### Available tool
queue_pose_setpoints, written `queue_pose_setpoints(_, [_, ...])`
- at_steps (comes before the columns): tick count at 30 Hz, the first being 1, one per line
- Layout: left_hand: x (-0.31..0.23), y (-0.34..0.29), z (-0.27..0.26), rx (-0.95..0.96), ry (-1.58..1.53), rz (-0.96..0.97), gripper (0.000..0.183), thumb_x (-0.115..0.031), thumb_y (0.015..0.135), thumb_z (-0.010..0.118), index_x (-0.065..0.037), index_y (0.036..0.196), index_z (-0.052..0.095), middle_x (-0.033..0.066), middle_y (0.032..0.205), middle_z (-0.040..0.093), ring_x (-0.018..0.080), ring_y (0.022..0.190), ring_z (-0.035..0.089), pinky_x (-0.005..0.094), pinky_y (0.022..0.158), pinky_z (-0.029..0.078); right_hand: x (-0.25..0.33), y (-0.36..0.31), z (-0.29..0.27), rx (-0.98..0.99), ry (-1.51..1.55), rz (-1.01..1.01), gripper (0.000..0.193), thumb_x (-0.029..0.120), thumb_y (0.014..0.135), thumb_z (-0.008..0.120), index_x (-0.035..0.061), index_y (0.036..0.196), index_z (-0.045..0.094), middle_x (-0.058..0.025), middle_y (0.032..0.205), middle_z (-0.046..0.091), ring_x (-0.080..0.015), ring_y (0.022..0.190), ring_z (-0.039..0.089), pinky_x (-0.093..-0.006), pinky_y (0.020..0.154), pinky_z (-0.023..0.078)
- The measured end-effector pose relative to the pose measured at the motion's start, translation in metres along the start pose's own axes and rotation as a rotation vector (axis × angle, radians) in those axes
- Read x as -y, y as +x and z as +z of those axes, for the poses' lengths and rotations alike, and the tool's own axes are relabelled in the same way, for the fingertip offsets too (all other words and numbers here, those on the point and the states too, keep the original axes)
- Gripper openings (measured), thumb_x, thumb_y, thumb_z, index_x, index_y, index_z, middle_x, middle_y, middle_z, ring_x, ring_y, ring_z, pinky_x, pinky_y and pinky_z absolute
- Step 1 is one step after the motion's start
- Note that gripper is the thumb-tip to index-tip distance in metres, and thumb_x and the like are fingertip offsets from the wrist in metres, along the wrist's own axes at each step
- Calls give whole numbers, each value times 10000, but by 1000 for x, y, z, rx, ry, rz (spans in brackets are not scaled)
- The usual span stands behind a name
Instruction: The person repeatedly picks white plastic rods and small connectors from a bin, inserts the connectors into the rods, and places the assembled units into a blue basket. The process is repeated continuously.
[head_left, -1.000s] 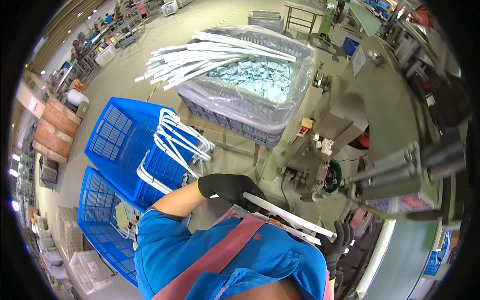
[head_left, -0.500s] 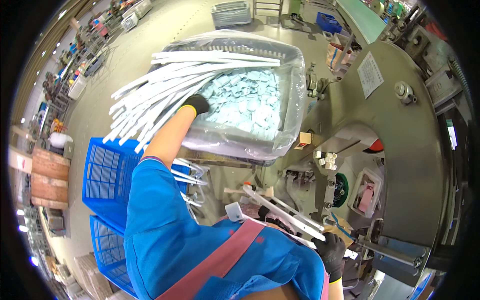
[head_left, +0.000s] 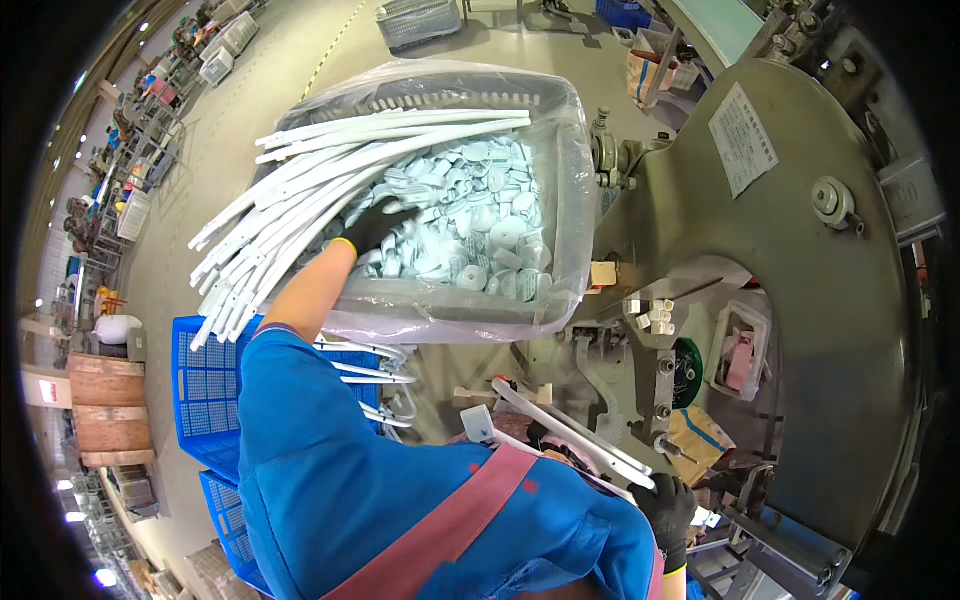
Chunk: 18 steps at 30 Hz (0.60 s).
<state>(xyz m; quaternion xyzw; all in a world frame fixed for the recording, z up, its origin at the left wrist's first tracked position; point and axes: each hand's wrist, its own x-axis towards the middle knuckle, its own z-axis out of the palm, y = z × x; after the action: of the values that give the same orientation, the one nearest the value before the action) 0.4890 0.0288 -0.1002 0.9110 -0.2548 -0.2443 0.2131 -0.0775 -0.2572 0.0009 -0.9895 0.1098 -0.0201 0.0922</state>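
Observation:
My left hand (head_left: 372, 230), in a black glove with a yellow cuff, reaches into a plastic-lined bin (head_left: 450, 312). It is among small pale plastic pieces (head_left: 490, 200), its visible fingers stretched out and partly apart; the fingertips blur against the pieces. A bundle of long white tubes (head_left: 290, 200) lies across the bin's left side, just beside that hand. At the lower right, my right hand (head_left: 668, 510), also black-gloved, is closed around the lower end of a white tube (head_left: 570, 430). This tube slants up and left in front of my body, beside a white square-ended piece (head_left: 478, 424).
A large grey-green machine (head_left: 810, 300) stands on the right, with small white blocks (head_left: 655, 316) on it. Blue crates (head_left: 207, 385) and bent white tubes (head_left: 370, 375) are at my left. A white tub (head_left: 722, 385) with pink contents sits beyond the machine's opening.
My left hand has moved down and left within the bin, and pieces near it are disturbed. My view has shifted a little. My right hand keeps its hold on the tube.

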Motion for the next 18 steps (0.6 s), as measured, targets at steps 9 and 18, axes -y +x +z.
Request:
queue_pose_setpoints(9, [-122, 0, 30, 134, -223, 345, 633, -482, 847, 629, -53, 1292, 495, 175, 1295, 519, 278, 1215, 482, 347, 1018, 366, -1, -9, 0, -9, -45, -25, 148, 196, 601, 646, 205, 748, 664, -38, 806, 520, -248, 689, 552, -378, 529, 412])
queue_pose_setpoints(18, [-145, -9, 36, -130, 36, 574, 395, -312, 859, 643, -116, 1195, 569, 77, 1112, 581, 225, 998, 567, 344, 877, 452, -5, -19, -5, -63, -60, -47, 158, 182, 601, 661, 203, 758, 658, -39, 816, 528, -249, 710, 553, -381, 541, 412])
